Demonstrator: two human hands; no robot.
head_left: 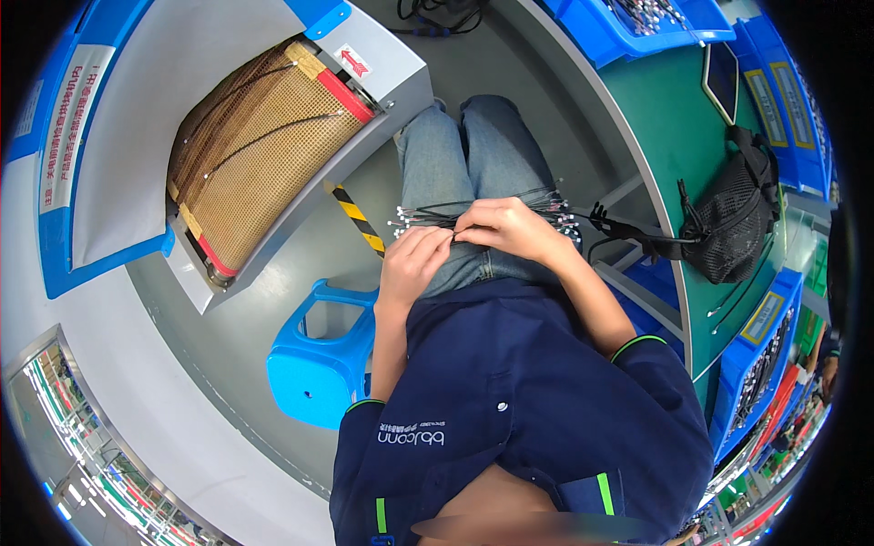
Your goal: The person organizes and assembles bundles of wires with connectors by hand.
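Note:
A bundle of thin black cables (428, 215) lies across my thighs, with small white and dark connectors fanning out at both ends. My left hand (415, 261) is closed, thumb and fingers pinched together near the middle of the bundle. Just beside it, my right hand (507, 227) is also closed, its fingertips meeting the left ones. Between the two pinches shows a short piece of thin black cable; most of it is hidden by my fingers. The bundle passes under and behind my right hand, and several connector ends stick out past my right wrist.
On the left stands a machine with a brown mesh conveyor belt (273, 136), two cables lying on it. A blue plastic stool (314, 373) is near my left elbow. At right, a green-topped table (669, 150) bears a black mesh bag (733, 214), a tablet (720, 82) and blue bins.

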